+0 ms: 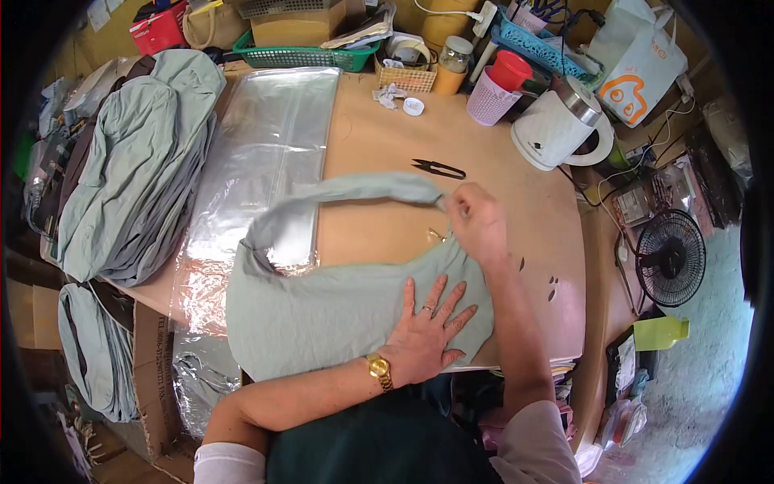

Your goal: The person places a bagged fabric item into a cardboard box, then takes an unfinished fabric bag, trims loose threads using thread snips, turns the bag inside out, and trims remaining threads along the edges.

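A pale grey-green cloth shoulder bag (322,310) lies flat in front of me, its wide strap (367,188) looped out on the far side. My left hand (426,332) rests on the bag's body with the fingers spread, a ring on one finger and a gold watch at the wrist. At the strap's right end, my right hand (477,222) is closed in a pinch on the strap. Just beside it a small gold-coloured metal piece (437,235) shows. Black thread snips (439,168) lie beyond the strap.
Clear plastic bags (266,121) are stacked left of centre, partly under the cloth bag. Similar cloth bags (133,169) pile up at the far left. A white kettle (552,125), pink cup (490,98) and green basket (306,56) line the back; a fan (671,258) stands right.
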### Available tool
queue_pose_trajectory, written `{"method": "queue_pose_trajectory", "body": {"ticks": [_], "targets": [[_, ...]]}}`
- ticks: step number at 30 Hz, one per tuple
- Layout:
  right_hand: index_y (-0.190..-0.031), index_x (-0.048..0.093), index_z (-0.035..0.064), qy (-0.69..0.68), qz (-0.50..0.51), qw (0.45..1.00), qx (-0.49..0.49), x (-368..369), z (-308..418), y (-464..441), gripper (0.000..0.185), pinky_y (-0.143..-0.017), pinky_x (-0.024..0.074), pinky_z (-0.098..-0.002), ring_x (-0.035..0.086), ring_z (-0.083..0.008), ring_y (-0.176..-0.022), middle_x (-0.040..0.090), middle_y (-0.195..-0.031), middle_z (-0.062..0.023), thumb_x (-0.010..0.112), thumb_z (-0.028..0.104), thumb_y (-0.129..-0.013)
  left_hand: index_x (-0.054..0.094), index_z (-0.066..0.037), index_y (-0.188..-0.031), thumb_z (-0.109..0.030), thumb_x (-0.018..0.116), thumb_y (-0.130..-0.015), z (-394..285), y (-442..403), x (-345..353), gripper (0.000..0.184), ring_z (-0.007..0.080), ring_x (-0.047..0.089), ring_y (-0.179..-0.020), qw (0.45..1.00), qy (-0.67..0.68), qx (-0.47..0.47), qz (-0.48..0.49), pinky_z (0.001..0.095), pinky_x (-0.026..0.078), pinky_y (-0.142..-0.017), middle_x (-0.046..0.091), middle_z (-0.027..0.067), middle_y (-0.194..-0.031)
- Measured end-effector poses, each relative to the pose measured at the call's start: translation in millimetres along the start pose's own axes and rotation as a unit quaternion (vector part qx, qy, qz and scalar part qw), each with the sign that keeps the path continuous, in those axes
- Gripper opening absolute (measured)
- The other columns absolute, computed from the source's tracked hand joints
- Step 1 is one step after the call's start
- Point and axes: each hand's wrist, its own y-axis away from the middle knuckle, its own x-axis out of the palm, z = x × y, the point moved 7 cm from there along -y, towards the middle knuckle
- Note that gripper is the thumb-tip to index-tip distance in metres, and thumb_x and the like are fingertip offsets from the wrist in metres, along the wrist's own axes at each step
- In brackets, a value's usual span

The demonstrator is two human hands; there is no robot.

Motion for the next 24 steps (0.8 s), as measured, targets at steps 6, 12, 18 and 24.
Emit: {"method": "queue_pose_trajectory", "body": {"ticks": [6, 12, 18, 24], "targets": [[-0.071, 0.058, 0.0054, -0.37, -0.079, 0.842, 0.385, 21.8, -63.0, 33.4, 0.026, -0.052, 0.0294, -0.0221, 0.037, -0.0028, -0.057, 0.047, -0.06, 0.0067, 0.068, 0.016, -0.092, 0.034, -0.019, -0.152, -0.054, 0.055, -0.09, -0.7, 0.9, -0.7, 0.075, 0.0382, 0.015, -0.147, 1.0, 0.024, 0.015, -0.002, 0.0736, 0.013, -0.107, 0.021, 0.0122, -0.161], [-0.062, 0.046, 0.009, -0.397, -0.142, 0.824, 0.379, 10.6, -65.7, 39.3, 0.039, -0.047, 0.0236, -0.0241, 0.031, -0.0029, -0.054, 0.043, -0.058, 0.0091, 0.068, 0.017, -0.093, 0.035, -0.019, -0.151, -0.055, 0.057, -0.088, -1.6, 1.9, 2.8, 0.075, 0.0371, 0.017, -0.147, 0.998, 0.043, 0.035, 0.005, 0.0738, 0.013, -0.107, 0.022, 0.012, -0.16], [-0.068, 0.051, 0.0081, -0.243, 0.001, 0.9, 0.362, -12.3, -66.5, 24.2, 0.033, -0.053, 0.0325, -0.021, 0.041, -0.0074, -0.056, 0.053, -0.063, 0.0041, 0.066, 0.022, -0.095, 0.037, -0.017, -0.15, -0.051, 0.059, -0.088, -1.9, 6.5, -5.4, 0.074, 0.0371, 0.018, -0.146, 0.994, 0.081, 0.075, -0.012, 0.0711, 0.015, -0.108, 0.023, 0.0134, -0.159], [-0.108, 0.062, 0.004, -0.469, 0.162, 0.729, 0.471, 23.4, -91.7, 67.4, 0.032, -0.069, 0.0491, -0.0249, 0.057, -0.0064, -0.077, 0.066, -0.095, -0.0014, 0.057, 0.035, -0.1, 0.056, -0.007, -0.123, -0.034, 0.067, -0.091, 39.0, -10.1, -42.7, 0.044, 0.026, 0.053, -0.112, 0.897, 0.402, -0.009, -0.182, 0.0408, 0.045, -0.092, 0.052, 0.0164, -0.13]]}}
